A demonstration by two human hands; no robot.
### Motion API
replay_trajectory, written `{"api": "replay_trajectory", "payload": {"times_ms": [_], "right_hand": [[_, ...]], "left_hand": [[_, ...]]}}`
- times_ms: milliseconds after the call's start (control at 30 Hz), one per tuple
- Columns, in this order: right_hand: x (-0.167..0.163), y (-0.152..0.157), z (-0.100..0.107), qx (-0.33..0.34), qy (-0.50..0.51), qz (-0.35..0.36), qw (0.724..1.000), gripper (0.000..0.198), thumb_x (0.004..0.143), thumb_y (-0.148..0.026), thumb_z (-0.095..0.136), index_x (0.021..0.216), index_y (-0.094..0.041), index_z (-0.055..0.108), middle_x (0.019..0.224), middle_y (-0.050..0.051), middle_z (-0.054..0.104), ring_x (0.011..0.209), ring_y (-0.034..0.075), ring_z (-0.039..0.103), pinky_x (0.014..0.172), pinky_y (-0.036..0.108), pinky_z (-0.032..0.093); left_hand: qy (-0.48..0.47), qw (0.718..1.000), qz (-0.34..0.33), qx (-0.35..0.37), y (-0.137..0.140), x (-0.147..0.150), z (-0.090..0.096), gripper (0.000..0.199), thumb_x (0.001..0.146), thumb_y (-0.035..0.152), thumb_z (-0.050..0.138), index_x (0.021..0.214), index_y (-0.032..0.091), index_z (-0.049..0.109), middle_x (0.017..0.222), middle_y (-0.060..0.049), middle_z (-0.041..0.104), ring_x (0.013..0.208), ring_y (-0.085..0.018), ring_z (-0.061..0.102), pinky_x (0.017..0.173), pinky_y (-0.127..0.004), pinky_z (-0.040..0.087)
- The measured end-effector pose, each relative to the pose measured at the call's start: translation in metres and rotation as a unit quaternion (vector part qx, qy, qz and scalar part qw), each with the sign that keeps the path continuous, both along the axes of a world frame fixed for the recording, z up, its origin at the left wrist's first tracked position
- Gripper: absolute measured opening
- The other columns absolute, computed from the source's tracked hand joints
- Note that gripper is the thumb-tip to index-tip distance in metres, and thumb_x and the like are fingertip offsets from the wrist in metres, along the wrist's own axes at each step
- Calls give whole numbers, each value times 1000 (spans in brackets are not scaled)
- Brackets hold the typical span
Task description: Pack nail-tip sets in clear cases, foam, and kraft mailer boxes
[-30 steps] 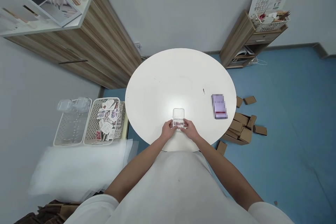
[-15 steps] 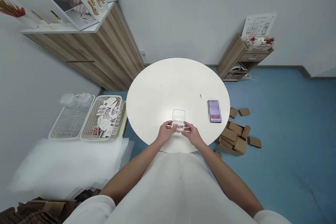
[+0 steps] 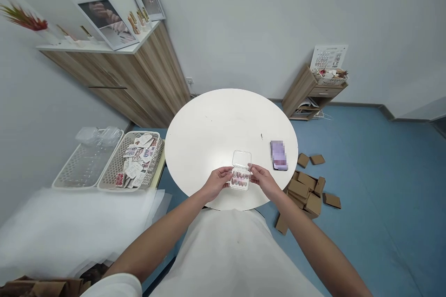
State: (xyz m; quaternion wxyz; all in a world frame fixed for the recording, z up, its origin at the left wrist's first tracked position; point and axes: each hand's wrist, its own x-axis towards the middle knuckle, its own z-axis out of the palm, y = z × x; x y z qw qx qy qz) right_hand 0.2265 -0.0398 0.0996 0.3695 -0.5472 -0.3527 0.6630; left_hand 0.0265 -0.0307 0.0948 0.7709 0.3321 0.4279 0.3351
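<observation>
Clear glossy plastic case (image 3: 239,179); smooth tabletop (image 3: 223,123)

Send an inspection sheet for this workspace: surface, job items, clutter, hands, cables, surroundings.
Surface: round white table, small dark speck on it.
Job items: clear plastic case, lid open, holding two rows of pinkish nail-shaped pieces.
Clutter: pixelated purple rectangular object on the table; brown cardboard boxes on blue floor.
Hands: left hand grips the case's left edge, right hand its right edge.
Cables: white cable beside wood-grain shelf unit.
Surroundings: white perforated plastic basket of printed cards.
</observation>
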Motion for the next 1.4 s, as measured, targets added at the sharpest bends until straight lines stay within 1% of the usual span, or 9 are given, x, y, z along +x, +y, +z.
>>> {"api": "replay_trajectory", "payload": {"times_ms": [200, 433, 533, 633, 733, 900, 1067, 1200, 1400], "right_hand": [[-5, 2, 3, 55, 9, -36, 998, 43, 65, -34, 63, 105, -20, 55, 100, 6, 60, 86, 17, 56, 77, 35, 45], [-12, -6, -1, 84, 12, -59, 995, 34, 67, -31, 59, 98, -20, 57, 103, 6, 59, 84, 16, 57, 79, 36, 44], [-13, -8, -6, 81, 33, -74, 993, 31, 67, -33, 59, 95, -21, 58, 106, 5, 57, 84, 15, 57, 78, 34, 46], [-15, -10, -10, 63, 60, -82, 993, 30, 67, -37, 58, 93, -21, 60, 102, 5, 60, 86, 17, 57, 79, 33, 46], [-16, -15, -12, 40, 85, -86, 992, 35, 71, -44, 53, 96, -20, 60, 99, 7, 62, 88, 20, 59, 79, 35, 47], [-19, -33, -16, 21, 90, -117, 989, 44, 75, -51, 46, 109, -23, 53, 123, 7, 49, 95, 22, 58, 79, 37, 47], [-26, -49, -27, -25, 108, -105, 988, 45, 73, -45, 53, 113, -25, 48, 119, 6, 52, 100, 21, 56, 83, 39, 47], [-29, -49, -29, -16, 77, -139, 987, 46, 70, -43, 58, 111, -24, 47, 111, 8, 57, 97, 21, 57, 81, 39, 48], [-29, -43, -30, -3, 53, -139, 989, 47, 63, -37, 64, 106, -22, 49, 105, 8, 59, 94, 21, 57, 79, 38, 48]], "left_hand": [[-22, 999, -17, -19, -7, -4, 8, 38, 68, 35, 64, 102, 18, 58, 95, -9, 63, 83, -16, 59, 73, -32, 46], [-38, 998, -14, -56, -14, -3, 9, 36, 70, 34, 64, 102, 18, 59, 98, -9, 62, 85, -15, 58, 73, -29, 46], [-37, 997, 1, -69, -16, -1, 5, 35, 69, 33, 65, 100, 18, 59, 96, -9, 63, 83, -15, 59, 73, -28, 46], [-41, 995, 22, -85, -18, 0, 1, 33, 69, 32, 65, 98, 18, 59, 97, -8, 62, 82, -13, 58, 72, -27, 46], [-33, 994, 42, -98, -19, 1, -4, 30, 70, 32, 64, 96, 19, 60, 95, -7, 62, 81, -13, 58, 71, -26, 47], [-20, 993, 70, -98, -20, 1, -12, 31, 68, 31, 65, 96, 19, 59, 96, -6, 62, 83, -14, 58, 71, -25, 47], [-28, 992, 72, -96, -18, 1, -16, 34, 68, 31, 66, 98, 18, 58, 98, -8, 61, 83, -14, 58, 71, -26, 47], [-16, 995, 74, -71, -13, -1, -17, 36, 67, 33, 66, 99, 18, 58, 102, -9, 60, 88, -16, 57, 73, -28, 46], [8, 997, 47, -55, -10, -1, -13, 41, 73, 45, 57, 106, 21, 55, 107, -9, 57, 89, -16, 56, 71, -27, 45]]}}
